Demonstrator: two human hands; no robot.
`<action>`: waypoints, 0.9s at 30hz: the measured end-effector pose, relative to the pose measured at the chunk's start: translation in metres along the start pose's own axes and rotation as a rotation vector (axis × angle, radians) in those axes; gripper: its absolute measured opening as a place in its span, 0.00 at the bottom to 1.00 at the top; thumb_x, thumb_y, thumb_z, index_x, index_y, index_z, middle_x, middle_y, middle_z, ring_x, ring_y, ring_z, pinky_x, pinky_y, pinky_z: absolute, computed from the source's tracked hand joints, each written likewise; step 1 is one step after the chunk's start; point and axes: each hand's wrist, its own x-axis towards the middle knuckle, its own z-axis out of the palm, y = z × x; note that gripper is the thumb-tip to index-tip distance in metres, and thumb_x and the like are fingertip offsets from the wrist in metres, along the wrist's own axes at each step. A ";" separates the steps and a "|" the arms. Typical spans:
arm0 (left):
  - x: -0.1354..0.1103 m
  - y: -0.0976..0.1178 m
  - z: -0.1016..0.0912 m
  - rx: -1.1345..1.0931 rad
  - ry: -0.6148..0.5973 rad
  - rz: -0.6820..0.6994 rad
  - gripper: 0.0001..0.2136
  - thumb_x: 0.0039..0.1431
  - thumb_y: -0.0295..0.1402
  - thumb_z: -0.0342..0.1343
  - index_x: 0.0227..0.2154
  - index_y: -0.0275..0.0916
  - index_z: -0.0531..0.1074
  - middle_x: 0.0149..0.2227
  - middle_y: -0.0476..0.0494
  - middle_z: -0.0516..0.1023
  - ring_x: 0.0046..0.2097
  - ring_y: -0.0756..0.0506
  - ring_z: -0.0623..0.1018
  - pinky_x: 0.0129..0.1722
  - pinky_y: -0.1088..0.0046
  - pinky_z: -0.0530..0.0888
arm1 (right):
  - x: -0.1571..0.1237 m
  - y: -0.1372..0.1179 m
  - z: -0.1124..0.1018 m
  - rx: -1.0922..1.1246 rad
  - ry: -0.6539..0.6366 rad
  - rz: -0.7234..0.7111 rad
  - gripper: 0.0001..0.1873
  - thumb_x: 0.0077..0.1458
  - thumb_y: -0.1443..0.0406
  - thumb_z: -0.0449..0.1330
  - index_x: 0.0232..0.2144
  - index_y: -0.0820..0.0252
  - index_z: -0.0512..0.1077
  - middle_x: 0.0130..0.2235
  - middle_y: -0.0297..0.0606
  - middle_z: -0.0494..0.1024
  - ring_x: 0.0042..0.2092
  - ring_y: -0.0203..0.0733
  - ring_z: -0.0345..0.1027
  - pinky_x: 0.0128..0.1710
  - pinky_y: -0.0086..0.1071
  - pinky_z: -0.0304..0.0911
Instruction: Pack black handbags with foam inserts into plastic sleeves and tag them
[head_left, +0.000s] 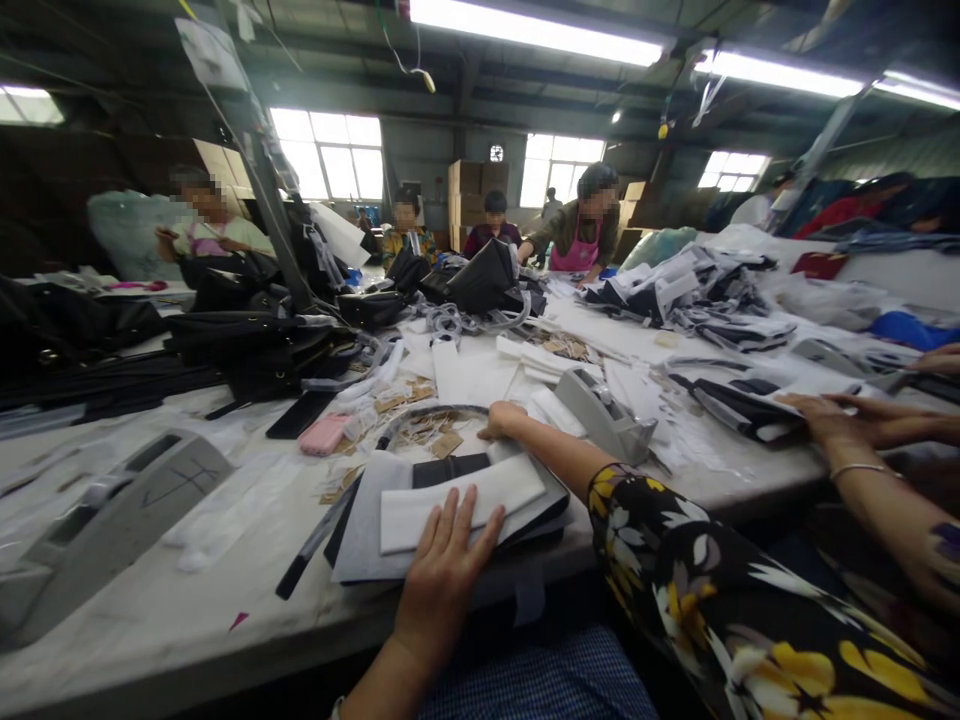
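Observation:
My left hand (444,572) lies flat with fingers spread on a white padded strip (461,503). The strip tops a stack of grey and black fabric pieces (367,540) at the table's near edge. My right hand (500,420), on a floral-sleeved arm, reaches past the stack. Its fingers are curled by a scatter of small brown tags (431,432) and a curved dark strap (420,415). What they hold, if anything, is hidden.
A grey tape dispenser (604,412) stands right of my right hand, another (105,520) at near left. A pink phone (324,434) and black bags (255,345) lie left. A co-worker's hands (840,415) rest on black pieces at right. Several people work at the far end.

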 end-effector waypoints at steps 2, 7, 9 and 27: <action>0.001 -0.001 0.000 -0.003 -0.003 0.005 0.27 0.66 0.22 0.44 0.66 0.49 0.58 0.64 0.37 0.67 0.64 0.36 0.68 0.57 0.57 0.74 | 0.002 0.006 -0.002 0.077 -0.035 0.008 0.18 0.64 0.59 0.60 0.53 0.61 0.69 0.54 0.43 0.72 0.51 0.48 0.71 0.49 0.46 0.70; 0.002 -0.005 -0.001 -0.025 -0.018 0.023 0.28 0.65 0.21 0.46 0.66 0.50 0.59 0.64 0.38 0.67 0.64 0.35 0.68 0.57 0.56 0.74 | 0.001 0.027 -0.004 0.379 -0.094 -0.085 0.15 0.64 0.59 0.59 0.49 0.62 0.71 0.50 0.41 0.74 0.46 0.44 0.72 0.45 0.42 0.72; 0.002 -0.007 -0.001 -0.038 -0.025 0.024 0.29 0.65 0.21 0.47 0.66 0.50 0.59 0.65 0.38 0.66 0.64 0.35 0.67 0.57 0.56 0.73 | -0.001 0.036 -0.004 0.523 -0.098 -0.132 0.13 0.62 0.61 0.62 0.45 0.65 0.73 0.44 0.41 0.77 0.41 0.40 0.74 0.41 0.36 0.72; 0.008 -0.030 0.001 -0.047 -0.128 0.094 0.30 0.65 0.21 0.47 0.67 0.50 0.54 0.66 0.37 0.63 0.66 0.36 0.65 0.59 0.55 0.71 | -0.087 0.081 -0.005 0.996 0.153 -0.645 0.16 0.50 0.62 0.70 0.42 0.63 0.80 0.41 0.40 0.84 0.45 0.47 0.78 0.53 0.40 0.69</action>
